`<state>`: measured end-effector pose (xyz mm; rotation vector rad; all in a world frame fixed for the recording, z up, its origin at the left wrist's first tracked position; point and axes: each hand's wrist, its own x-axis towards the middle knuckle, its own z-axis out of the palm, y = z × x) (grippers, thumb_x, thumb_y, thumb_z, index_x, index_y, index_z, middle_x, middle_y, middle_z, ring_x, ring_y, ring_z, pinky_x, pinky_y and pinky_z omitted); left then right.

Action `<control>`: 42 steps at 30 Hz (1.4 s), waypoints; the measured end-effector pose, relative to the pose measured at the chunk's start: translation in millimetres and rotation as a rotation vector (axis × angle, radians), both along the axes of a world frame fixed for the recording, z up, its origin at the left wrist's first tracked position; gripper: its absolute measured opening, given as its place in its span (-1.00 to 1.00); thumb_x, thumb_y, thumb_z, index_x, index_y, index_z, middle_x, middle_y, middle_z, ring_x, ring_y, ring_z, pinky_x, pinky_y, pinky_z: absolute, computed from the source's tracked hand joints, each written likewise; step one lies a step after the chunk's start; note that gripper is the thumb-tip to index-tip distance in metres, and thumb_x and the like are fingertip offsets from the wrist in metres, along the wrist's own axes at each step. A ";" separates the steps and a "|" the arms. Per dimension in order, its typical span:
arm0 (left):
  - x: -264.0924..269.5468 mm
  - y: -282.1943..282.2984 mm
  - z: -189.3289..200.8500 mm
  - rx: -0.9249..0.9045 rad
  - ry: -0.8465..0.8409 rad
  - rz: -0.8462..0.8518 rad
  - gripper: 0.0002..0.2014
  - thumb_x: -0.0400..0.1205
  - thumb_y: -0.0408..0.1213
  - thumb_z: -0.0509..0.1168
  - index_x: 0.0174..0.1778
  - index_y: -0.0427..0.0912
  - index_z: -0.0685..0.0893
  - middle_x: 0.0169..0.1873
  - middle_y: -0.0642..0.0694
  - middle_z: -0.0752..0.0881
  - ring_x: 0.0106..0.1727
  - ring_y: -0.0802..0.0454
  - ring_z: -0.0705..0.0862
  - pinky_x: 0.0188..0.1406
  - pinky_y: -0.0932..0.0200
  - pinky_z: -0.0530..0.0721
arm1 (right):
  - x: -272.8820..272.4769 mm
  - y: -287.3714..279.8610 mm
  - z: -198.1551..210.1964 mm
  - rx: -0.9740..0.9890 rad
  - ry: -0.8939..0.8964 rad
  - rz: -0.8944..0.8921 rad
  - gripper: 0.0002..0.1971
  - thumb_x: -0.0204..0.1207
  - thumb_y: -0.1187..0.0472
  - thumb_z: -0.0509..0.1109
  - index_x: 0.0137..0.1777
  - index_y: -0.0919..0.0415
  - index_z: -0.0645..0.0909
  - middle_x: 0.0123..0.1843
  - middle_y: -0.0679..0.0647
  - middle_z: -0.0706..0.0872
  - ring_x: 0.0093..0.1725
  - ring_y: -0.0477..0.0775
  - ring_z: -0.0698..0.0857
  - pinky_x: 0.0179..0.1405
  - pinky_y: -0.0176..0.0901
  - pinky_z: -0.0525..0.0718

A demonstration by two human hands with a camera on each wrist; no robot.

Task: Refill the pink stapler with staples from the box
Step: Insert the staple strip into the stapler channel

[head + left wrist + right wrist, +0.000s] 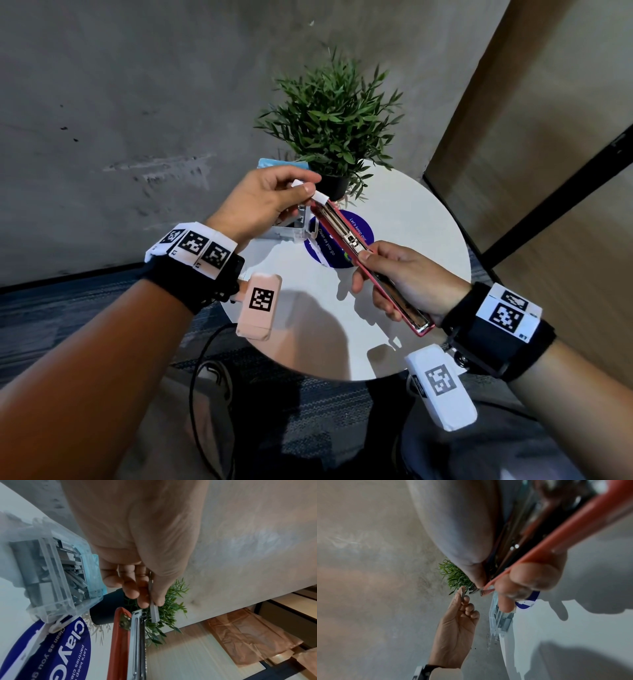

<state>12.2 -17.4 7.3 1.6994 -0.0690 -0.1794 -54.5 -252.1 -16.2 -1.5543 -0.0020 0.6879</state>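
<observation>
My right hand (363,270) grips the pink stapler (346,236) above the round white table (411,240). The stapler is swung open, and its metal staple channel (139,635) faces up. Thumb and fingers of my left hand (310,185) pinch a short strip of staples (321,197). The strip (153,613) hangs just off the far end of the channel, beside it and apart from it. Below the left hand a clear plastic box (56,577) with several loose staple strips stands open on the table. The right wrist view shows the stapler (556,534) close up and the left hand (458,622) beyond it.
A potted green plant (334,120) in a black pot (334,186) stands at the table's far edge, just behind the hands. A round blue sticker (329,253) lies under the stapler. A light blue lid (281,163) shows behind the left hand. Concrete wall beyond.
</observation>
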 end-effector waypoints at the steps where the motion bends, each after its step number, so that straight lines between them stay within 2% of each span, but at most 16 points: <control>1: -0.3 -0.8 -0.1 0.003 -0.005 -0.013 -0.76 0.66 -0.31 0.39 0.24 -0.11 0.78 -0.22 0.00 0.74 -0.35 0.32 0.67 -0.28 0.37 0.63 | -0.1 0.2 0.2 0.002 0.000 0.000 -0.80 0.75 0.12 0.23 0.18 0.27 0.43 -0.13 0.24 0.79 -0.62 0.12 0.44 -0.73 -0.25 0.44; 5: -2.3 -4.3 -0.5 0.104 -0.057 -0.029 -0.69 0.70 -0.31 0.34 0.37 -0.10 0.72 -0.22 0.02 0.72 -0.43 0.35 0.56 -0.36 0.44 0.56 | 0.0 -0.5 0.2 0.002 -0.007 0.007 -0.82 0.75 0.12 0.23 0.16 0.25 0.43 -0.13 0.24 0.79 -0.63 0.12 0.44 -0.72 -0.25 0.44; 8: -0.7 -5.9 -2.2 0.150 -0.098 -0.010 -0.67 0.69 -0.32 0.36 0.39 -0.14 0.68 -0.16 -0.12 0.72 -0.40 0.31 0.60 -0.34 0.41 0.58 | 0.0 -1.3 -0.1 0.000 -0.005 0.015 -0.82 0.75 0.12 0.23 0.13 0.24 0.43 -0.12 0.25 0.79 -0.63 0.12 0.44 -0.72 -0.23 0.44; 11: 3.0 -5.3 -4.3 0.130 -0.094 0.033 -0.72 0.64 -0.30 0.42 0.28 -0.16 0.68 -0.14 -0.19 0.72 -0.30 0.12 0.66 -0.30 0.31 0.63 | 0.0 -1.0 0.0 0.004 0.001 0.012 -0.84 0.75 0.13 0.23 0.11 0.24 0.42 -0.13 0.25 0.79 -0.64 0.11 0.44 -0.73 -0.23 0.43; 14: 4.8 -4.0 -5.2 0.105 -0.108 0.063 -0.84 0.61 -0.30 0.46 0.09 -0.13 0.73 -0.20 -0.14 0.68 -0.25 -0.02 0.67 -0.19 0.17 0.69 | 0.7 -0.9 0.4 0.003 0.003 0.008 -0.84 0.75 0.13 0.23 0.09 0.23 0.41 -0.13 0.25 0.79 -0.64 0.10 0.44 -0.74 -0.24 0.43; 16: 4.1 -4.2 -4.5 0.089 -0.125 0.068 -0.85 0.60 -0.33 0.46 0.08 -0.16 0.75 -0.21 -0.16 0.66 -0.21 -0.10 0.64 -0.11 0.04 0.69 | 0.8 -0.8 0.7 -0.001 0.002 0.011 -0.84 0.75 0.13 0.23 0.10 0.23 0.42 -0.13 0.25 0.80 -0.64 0.11 0.43 -0.73 -0.24 0.43; 18: 2.7 -5.6 -3.3 0.099 -0.151 0.069 -0.83 0.60 -0.35 0.46 0.11 -0.20 0.75 -0.24 -0.13 0.65 -0.26 -0.06 0.59 -0.17 0.12 0.67 | 0.7 -0.5 1.0 -0.004 -0.001 0.011 -0.84 0.75 0.13 0.22 0.11 0.23 0.42 -0.12 0.25 0.80 -0.63 0.11 0.44 -0.74 -0.24 0.43; 20: 0.8 -7.3 -2.1 0.117 -0.200 0.068 -0.81 0.60 -0.35 0.46 0.13 -0.23 0.74 -0.31 -0.01 0.62 -0.35 0.07 0.54 -0.29 0.26 0.62 | 0.8 0.0 1.1 -0.002 -0.004 0.008 -0.84 0.75 0.13 0.22 0.12 0.24 0.41 -0.13 0.24 0.80 -0.63 0.12 0.43 -0.74 -0.24 0.42; 22: -0.4 -8.3 -2.1 0.154 -0.249 0.071 -0.81 0.60 -0.34 0.47 0.12 -0.21 0.74 -0.32 0.05 0.61 -0.35 0.10 0.53 -0.32 0.31 0.60 | 1.0 0.4 1.0 -0.002 -0.005 0.006 -0.84 0.75 0.14 0.22 0.12 0.24 0.41 -0.13 0.24 0.80 -0.64 0.11 0.44 -0.75 -0.25 0.42; 28: -0.1 -7.2 -4.1 0.195 -0.300 0.073 -0.83 0.58 -0.27 0.49 0.08 -0.10 0.75 -0.29 0.08 0.64 -0.26 0.06 0.56 -0.25 0.20 0.64 | 1.1 0.0 2.2 0.002 -0.009 0.009 -0.82 0.75 0.12 0.23 0.14 0.24 0.43 -0.13 0.24 0.80 -0.64 0.11 0.44 -0.75 -0.25 0.43; 33: 3.2 -4.9 -3.6 0.142 -0.273 0.067 -0.83 0.59 -0.29 0.48 0.09 -0.12 0.75 -0.31 0.09 0.64 -0.35 0.20 0.57 -0.30 0.30 0.64 | 1.2 -0.1 3.5 0.012 -0.004 0.005 -0.82 0.74 0.11 0.24 0.15 0.23 0.43 -0.15 0.23 0.80 -0.65 0.09 0.45 -0.73 -0.24 0.41; 37: 4.9 -2.6 -2.7 0.127 -0.251 0.060 -0.81 0.61 -0.32 0.46 0.13 -0.18 0.75 -0.30 0.05 0.64 -0.39 0.25 0.57 -0.33 0.34 0.63 | 0.4 0.5 4.1 0.005 -0.002 0.010 -0.83 0.75 0.12 0.23 0.14 0.23 0.42 -0.15 0.22 0.80 -0.65 0.08 0.45 -0.74 -0.25 0.43; 42: 4.2 -6.7 -6.7 0.159 -0.261 0.037 -0.83 0.61 -0.32 0.46 0.10 -0.16 0.74 -0.25 -0.09 0.63 -0.35 0.13 0.55 -0.36 0.36 0.58 | 0.0 2.2 3.7 0.015 -0.001 0.012 -0.85 0.75 0.13 0.23 0.12 0.23 0.42 -0.14 0.23 0.80 -0.65 0.09 0.44 -0.75 -0.25 0.44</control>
